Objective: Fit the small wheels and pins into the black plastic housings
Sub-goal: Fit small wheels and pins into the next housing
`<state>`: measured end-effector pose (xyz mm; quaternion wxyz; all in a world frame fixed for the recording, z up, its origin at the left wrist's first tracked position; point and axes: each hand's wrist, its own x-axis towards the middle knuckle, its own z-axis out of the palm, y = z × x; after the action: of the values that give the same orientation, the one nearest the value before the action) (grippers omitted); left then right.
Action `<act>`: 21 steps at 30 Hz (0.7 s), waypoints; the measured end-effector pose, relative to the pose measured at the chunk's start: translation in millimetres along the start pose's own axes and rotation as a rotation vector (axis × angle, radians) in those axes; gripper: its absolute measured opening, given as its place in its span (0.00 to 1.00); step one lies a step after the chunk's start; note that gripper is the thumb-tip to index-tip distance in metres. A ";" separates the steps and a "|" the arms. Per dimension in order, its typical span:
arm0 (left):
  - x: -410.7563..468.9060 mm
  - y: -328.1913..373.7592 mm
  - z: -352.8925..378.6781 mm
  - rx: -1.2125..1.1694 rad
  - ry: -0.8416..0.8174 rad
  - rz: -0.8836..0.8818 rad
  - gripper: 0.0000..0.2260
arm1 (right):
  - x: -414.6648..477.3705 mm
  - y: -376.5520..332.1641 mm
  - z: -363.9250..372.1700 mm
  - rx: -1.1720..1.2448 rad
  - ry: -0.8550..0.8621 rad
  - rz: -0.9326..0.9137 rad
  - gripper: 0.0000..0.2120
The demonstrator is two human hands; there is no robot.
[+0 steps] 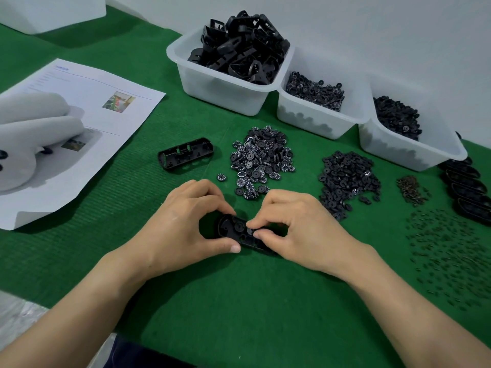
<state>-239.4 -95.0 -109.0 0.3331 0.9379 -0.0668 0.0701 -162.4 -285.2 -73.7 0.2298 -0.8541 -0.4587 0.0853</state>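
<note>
A black plastic housing point(233, 229) lies on the green mat at centre, held between both hands. My left hand point(183, 224) grips its left end with thumb and fingers. My right hand point(295, 229) pinches a small black part at the housing's middle; its fingers hide the right end. Another housing point(186, 153) lies open side up further back. Behind the hands sits a pile of numbered wheels point(261, 159), with a pile of plain black wheels point(348, 179) to the right. Small pins point(446, 256) are scattered at the right.
Three white bins stand along the wall: housings point(225, 83), numbered wheels point(313, 115), black wheels point(414, 147). A printed sheet point(87, 123) and a white plush toy point(32, 136) lie at the left. A small heap of brown springs point(411, 189) and stacked housings point(467, 192) sit far right.
</note>
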 end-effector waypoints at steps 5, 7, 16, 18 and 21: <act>-0.1 0.2 0.3 -0.012 -0.004 -0.003 0.24 | 0.6 20.5 -17.0 0.113 0.169 0.177 0.08; -0.3 -0.2 0.4 -0.014 -0.006 -0.005 0.24 | 1.9 30.9 -18.5 0.032 0.221 0.284 0.07; 0.0 1.0 0.0 -0.018 -0.008 -0.013 0.24 | 8.7 34.6 -1.6 -0.087 0.157 0.304 0.03; -0.3 1.5 -0.1 -0.019 -0.006 -0.013 0.24 | 8.8 34.7 -1.5 -0.075 0.160 0.296 0.03; -0.6 1.3 -0.3 -0.009 -0.007 -0.010 0.24 | 7.4 34.3 -1.6 -0.058 0.153 0.284 0.03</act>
<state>-240.3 -95.8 -108.0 0.3373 0.9370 -0.0637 0.0647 -132.1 -295.9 -88.0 0.2251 -0.9207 -0.3165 0.0383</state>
